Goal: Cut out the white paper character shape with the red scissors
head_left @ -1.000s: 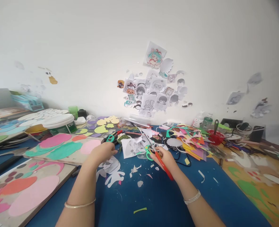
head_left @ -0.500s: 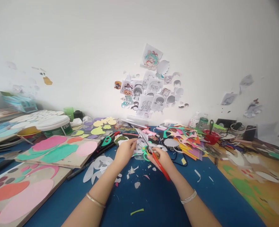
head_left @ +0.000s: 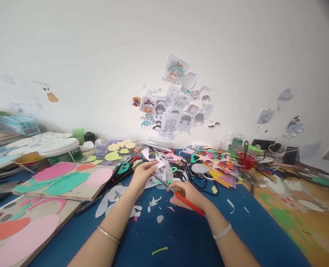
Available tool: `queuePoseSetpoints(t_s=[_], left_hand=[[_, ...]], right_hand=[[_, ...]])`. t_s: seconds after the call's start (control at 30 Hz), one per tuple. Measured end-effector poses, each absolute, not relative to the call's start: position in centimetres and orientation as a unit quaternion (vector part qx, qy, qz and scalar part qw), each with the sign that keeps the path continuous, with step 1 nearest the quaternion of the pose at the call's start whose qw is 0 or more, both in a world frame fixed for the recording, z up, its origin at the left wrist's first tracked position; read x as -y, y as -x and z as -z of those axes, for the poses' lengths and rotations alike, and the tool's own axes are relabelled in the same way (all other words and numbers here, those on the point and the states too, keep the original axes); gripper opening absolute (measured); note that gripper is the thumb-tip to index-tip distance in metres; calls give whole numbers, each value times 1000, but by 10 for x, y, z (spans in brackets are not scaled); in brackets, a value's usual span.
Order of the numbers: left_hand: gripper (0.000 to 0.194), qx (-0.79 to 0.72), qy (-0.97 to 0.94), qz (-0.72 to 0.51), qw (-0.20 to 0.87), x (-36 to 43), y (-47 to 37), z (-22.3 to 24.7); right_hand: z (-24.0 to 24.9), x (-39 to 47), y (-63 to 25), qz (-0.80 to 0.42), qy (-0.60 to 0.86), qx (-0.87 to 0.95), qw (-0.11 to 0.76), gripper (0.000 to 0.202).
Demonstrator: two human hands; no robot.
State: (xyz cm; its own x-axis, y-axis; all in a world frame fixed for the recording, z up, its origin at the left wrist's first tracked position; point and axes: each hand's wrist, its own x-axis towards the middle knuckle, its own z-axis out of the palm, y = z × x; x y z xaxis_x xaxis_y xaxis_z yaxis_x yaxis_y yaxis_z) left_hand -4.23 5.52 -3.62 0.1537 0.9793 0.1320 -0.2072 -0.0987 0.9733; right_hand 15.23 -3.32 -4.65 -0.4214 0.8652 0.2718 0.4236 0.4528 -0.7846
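My left hand (head_left: 143,175) pinches a piece of white paper (head_left: 162,163) above the middle of the blue table. In my right hand (head_left: 187,195) is a pair of scissors with red handles (head_left: 191,206). Their grey blades (head_left: 162,181) point up and left, just below the left fingertips. A green-handled tool (head_left: 173,170) lies behind the blades, partly covered. White paper cut-outs (head_left: 111,200) lie left of my left wrist. Small paper scraps (head_left: 154,202) are scattered between my forearms. Whether the blades touch the paper is unclear.
Boards with pink, orange and teal cut shapes (head_left: 28,237) fill the left side. A white-lidded tub (head_left: 59,149) stands behind them. Right of centre is a pile of coloured paper (head_left: 220,167). A red bowl (head_left: 246,160) sits farther right. Drawings (head_left: 178,107) hang on the wall.
The scissors have swung from pointing steeply upward to lying flatter, with tips toward the left hand. My left hand has shifted slightly left, and the white paper in it shows more. The view has moved a little.
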Motion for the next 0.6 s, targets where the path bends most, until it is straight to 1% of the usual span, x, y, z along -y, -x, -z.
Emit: queuePoseSetpoints(t_s=[0.07, 0.17, 0.3, 0.43, 0.5, 0.6], left_hand=[[55, -374, -530, -528, 548, -57, 43, 37], [57, -365, -554, -526, 532, -56, 41, 37], [53, -356, -585, -518, 512, -52, 42, 33], [48, -346, -599, -506, 515, -49, 45, 31], [47, -329, -585, -514, 534, -47, 44, 31], [48, -297, -552, -524, 577, -44, 40, 31]], right_hand=[[44, 37, -151, -347, 382, 796, 317, 31], [44, 38, -150, -390, 353, 785, 327, 33], [47, 31, -150, -402, 378, 718, 424, 36], [47, 24, -151, -413, 424, 604, 534, 41], [46, 23, -151, -429, 423, 566, 563, 43], [47, 21, -146, -438, 422, 550, 572, 45]])
